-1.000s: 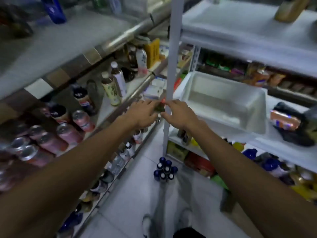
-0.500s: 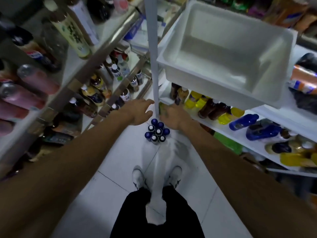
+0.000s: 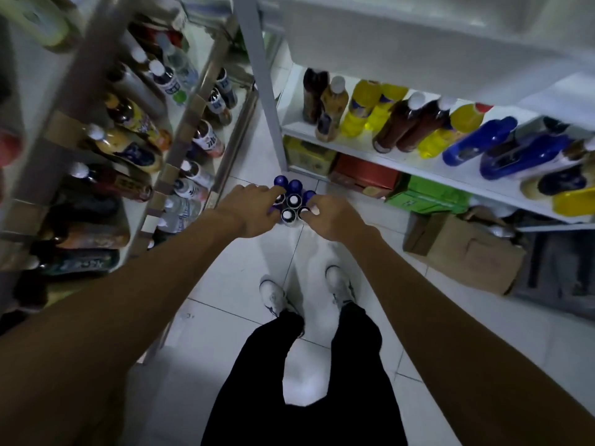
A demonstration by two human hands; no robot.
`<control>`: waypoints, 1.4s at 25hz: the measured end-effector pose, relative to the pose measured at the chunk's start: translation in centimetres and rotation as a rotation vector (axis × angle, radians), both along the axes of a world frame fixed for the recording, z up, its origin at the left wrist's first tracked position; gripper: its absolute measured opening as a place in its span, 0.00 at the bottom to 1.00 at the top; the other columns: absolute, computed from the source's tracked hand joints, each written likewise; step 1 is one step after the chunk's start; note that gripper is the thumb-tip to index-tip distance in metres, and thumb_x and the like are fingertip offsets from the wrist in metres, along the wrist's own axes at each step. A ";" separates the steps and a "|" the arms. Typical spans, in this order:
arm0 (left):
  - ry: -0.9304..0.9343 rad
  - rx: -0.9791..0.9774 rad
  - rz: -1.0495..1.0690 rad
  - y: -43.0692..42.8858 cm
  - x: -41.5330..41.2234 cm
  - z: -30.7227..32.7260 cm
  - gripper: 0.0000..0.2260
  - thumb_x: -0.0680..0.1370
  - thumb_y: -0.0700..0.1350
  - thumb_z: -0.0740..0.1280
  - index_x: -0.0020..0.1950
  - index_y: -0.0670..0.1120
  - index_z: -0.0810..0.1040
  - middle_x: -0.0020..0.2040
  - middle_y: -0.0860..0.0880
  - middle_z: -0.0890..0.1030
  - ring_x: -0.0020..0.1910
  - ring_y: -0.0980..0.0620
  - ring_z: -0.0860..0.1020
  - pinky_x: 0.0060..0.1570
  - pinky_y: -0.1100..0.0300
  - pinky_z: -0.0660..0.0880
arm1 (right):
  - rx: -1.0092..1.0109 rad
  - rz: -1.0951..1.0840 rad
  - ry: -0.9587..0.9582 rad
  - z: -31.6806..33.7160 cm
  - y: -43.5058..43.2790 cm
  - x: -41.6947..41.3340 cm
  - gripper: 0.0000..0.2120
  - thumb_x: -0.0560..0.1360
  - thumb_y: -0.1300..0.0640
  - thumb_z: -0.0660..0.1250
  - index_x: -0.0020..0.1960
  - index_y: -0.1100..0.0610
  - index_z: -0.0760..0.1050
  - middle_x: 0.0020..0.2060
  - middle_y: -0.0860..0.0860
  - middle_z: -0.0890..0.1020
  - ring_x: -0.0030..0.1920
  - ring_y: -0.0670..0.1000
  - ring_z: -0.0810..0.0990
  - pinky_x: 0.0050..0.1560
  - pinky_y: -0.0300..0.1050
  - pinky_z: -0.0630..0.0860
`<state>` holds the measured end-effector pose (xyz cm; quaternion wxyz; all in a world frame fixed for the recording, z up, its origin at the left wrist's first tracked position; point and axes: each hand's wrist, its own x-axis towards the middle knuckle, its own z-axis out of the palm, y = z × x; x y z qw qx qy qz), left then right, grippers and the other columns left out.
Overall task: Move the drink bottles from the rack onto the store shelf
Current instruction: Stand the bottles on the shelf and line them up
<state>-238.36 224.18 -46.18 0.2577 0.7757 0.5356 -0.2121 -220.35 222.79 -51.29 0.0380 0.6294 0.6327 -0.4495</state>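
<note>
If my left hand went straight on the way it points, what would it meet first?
The blue bottles on the floor. The left hand looks nearly on the nearest one, though depth is unclear from above.

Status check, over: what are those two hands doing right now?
Left hand, right hand both on blue-capped bottle cluster; grip unclear. Bottles upright on floor. Shelf post just behind.

White tiled floor (image 3: 225, 284), cardboard box (image 3: 467, 252), seemingly dim light

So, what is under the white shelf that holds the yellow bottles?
A yellowish box, a red box and a green box sit there. The shelf covers their rear parts, so what lies behind is hidden.
</note>
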 end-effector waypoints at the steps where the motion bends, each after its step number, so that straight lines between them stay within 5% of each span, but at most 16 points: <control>1: -0.018 -0.014 0.016 -0.1 0.2 -0.9 0.20 0.81 0.49 0.57 0.72 0.47 0.64 0.63 0.42 0.76 0.60 0.40 0.73 0.57 0.51 0.67 | 0.013 -0.021 -0.002 -0.8 -0.6 0.4 0.14 0.79 0.52 0.63 0.57 0.60 0.78 0.53 0.59 0.81 0.57 0.61 0.78 0.58 0.52 0.74; 9: -0.137 -0.024 0.043 -3.2 3.2 -13.1 0.22 0.80 0.47 0.59 0.74 0.48 0.62 0.64 0.41 0.74 0.59 0.40 0.72 0.57 0.49 0.68 | -0.108 0.095 -0.050 -12.5 -3.2 4.4 0.22 0.79 0.47 0.63 0.70 0.55 0.71 0.69 0.56 0.73 0.68 0.59 0.70 0.68 0.51 0.68; 22: -0.328 0.083 0.292 -4.1 4.5 -41.4 0.20 0.79 0.42 0.62 0.71 0.45 0.68 0.65 0.42 0.75 0.60 0.43 0.73 0.59 0.53 0.71 | -0.172 0.070 -0.005 -43.4 -0.6 5.0 0.24 0.78 0.50 0.67 0.70 0.56 0.67 0.64 0.56 0.77 0.64 0.58 0.76 0.62 0.48 0.72; 27: -0.488 0.000 0.425 -4.3 6.3 -48.5 0.16 0.80 0.43 0.61 0.68 0.46 0.71 0.65 0.49 0.75 0.60 0.52 0.73 0.57 0.62 0.68 | -0.006 0.006 0.137 -51.7 2.5 3.0 0.23 0.76 0.56 0.70 0.68 0.57 0.69 0.54 0.53 0.77 0.55 0.51 0.77 0.57 0.44 0.74; 29: -0.537 0.002 0.400 -4.9 6.9 -50.7 0.16 0.80 0.43 0.62 0.67 0.47 0.73 0.66 0.50 0.75 0.62 0.53 0.73 0.62 0.58 0.70 | 0.074 -0.106 0.203 -54.2 2.0 2.0 0.15 0.79 0.56 0.66 0.64 0.58 0.74 0.52 0.54 0.81 0.53 0.53 0.80 0.50 0.46 0.79; 31: -0.562 0.047 0.422 -4.6 6.0 -52.6 0.15 0.79 0.43 0.62 0.66 0.46 0.74 0.64 0.48 0.77 0.60 0.51 0.74 0.62 0.54 0.71 | 0.148 -0.193 0.315 -56.9 1.7 1.6 0.17 0.75 0.54 0.69 0.63 0.56 0.75 0.55 0.54 0.82 0.57 0.55 0.80 0.54 0.49 0.79; 35: -0.332 0.222 0.341 -5.4 3.9 -56.2 0.19 0.76 0.45 0.61 0.68 0.46 0.70 0.65 0.44 0.75 0.60 0.44 0.74 0.58 0.48 0.73 | 0.158 -0.217 0.487 -57.3 1.9 1.9 0.30 0.68 0.57 0.78 0.67 0.53 0.72 0.64 0.52 0.79 0.64 0.52 0.77 0.63 0.49 0.74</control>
